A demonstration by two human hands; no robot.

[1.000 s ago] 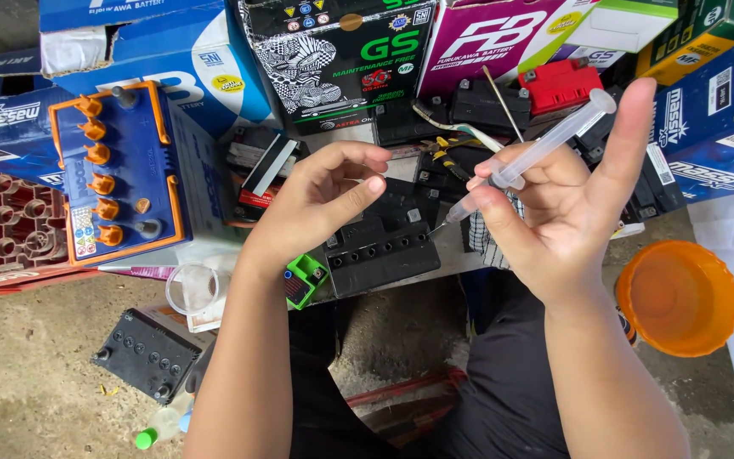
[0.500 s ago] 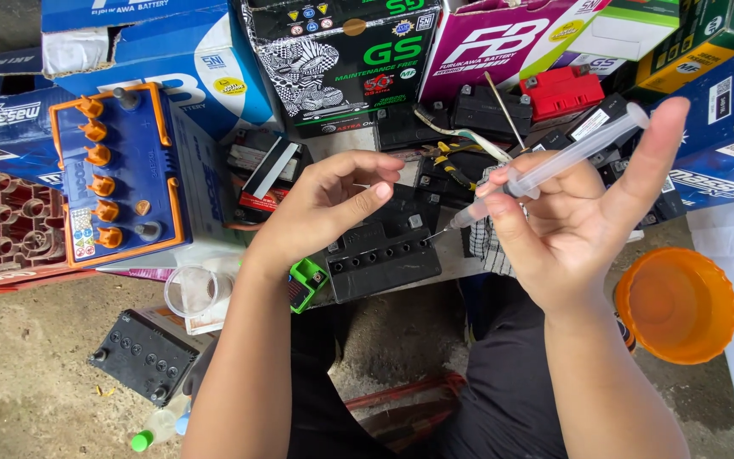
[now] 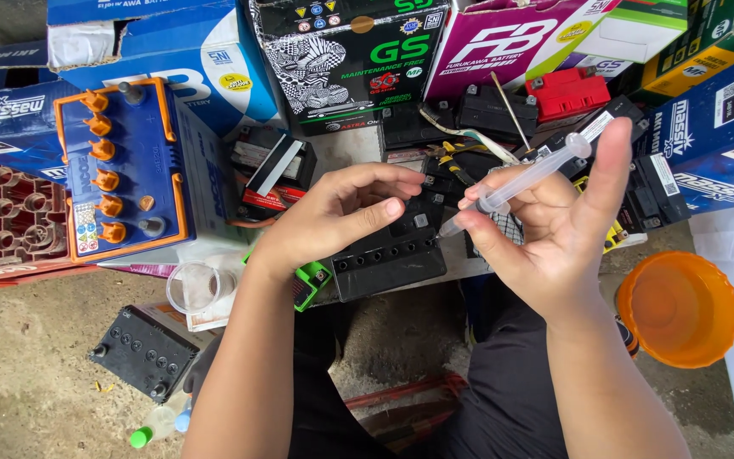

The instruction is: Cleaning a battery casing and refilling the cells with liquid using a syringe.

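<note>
Syringe (image 3: 520, 180) held over black battery (image 3: 388, 246), boxed batteries (image 3: 345, 55) crowding behind

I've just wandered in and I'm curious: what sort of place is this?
Most likely a small battery repair or service stall. Boxed batteries are stacked at the back, loose black batteries lie about a blue one with orange caps, and the right hand holds a syringe.

Blue battery w/ orange caps (image 3: 124, 174), orange bowl (image 3: 680, 308), clear cup (image 3: 194, 286), red battery (image 3: 569, 92), cardboard boxes (image 3: 345, 55)
</note>
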